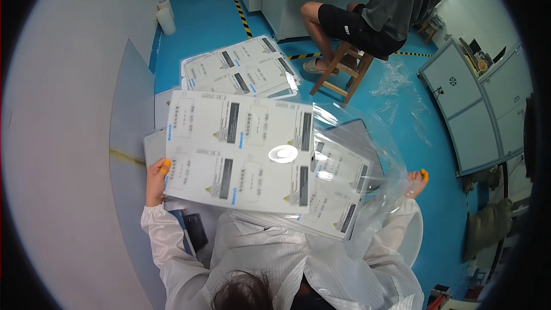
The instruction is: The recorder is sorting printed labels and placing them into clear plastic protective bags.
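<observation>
My left hand (155, 182), an orange cot on one digit, grips the left edge of a white printed sheet (241, 149). The sheet is held up in front of me and bears rows of grey blocks and blue marks. Out to the right, my right hand (417, 183) is closed on a clear plastic film (381, 138), with orange cots on its fingertips. The film stretches from that hand back to the sheet's right side. Beneath it lie more printed sheets (338, 186), partly covered by the held sheet and the film.
Ahead lies another stack of printed sheets (247, 69). A person (379, 17) sits on a wooden stool (344, 72) beside a large machine (281, 6). Crumpled clear film (396, 80) lies on the blue floor. A dark phone (196, 231) rests near my left forearm; grey cabinets (465, 109) stand right.
</observation>
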`<state>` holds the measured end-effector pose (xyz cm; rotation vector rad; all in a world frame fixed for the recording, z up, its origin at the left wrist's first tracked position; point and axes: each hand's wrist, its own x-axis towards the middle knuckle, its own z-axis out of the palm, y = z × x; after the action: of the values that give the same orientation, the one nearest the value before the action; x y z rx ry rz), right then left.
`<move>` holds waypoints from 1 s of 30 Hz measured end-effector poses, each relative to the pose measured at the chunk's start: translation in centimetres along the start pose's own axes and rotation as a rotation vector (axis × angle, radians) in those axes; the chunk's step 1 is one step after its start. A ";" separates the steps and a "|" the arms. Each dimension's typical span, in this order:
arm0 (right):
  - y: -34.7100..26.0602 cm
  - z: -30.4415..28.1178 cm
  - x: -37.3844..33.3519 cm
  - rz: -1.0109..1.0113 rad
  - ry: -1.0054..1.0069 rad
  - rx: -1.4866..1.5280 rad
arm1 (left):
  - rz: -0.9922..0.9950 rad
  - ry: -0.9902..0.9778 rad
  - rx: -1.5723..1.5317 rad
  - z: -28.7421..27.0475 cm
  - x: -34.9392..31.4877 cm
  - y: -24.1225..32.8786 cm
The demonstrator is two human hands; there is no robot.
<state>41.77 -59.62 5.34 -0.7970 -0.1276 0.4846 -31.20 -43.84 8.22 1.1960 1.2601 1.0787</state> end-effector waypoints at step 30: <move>-14.4 -1.8 -11.0 -0.103 -0.342 0.162 | -0.060 0.381 -0.342 2.8 11.8 0.7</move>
<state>37.88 -74.47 15.13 -0.5412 -0.4392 0.5236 -27.83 -32.19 7.65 0.7107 1.3176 1.4555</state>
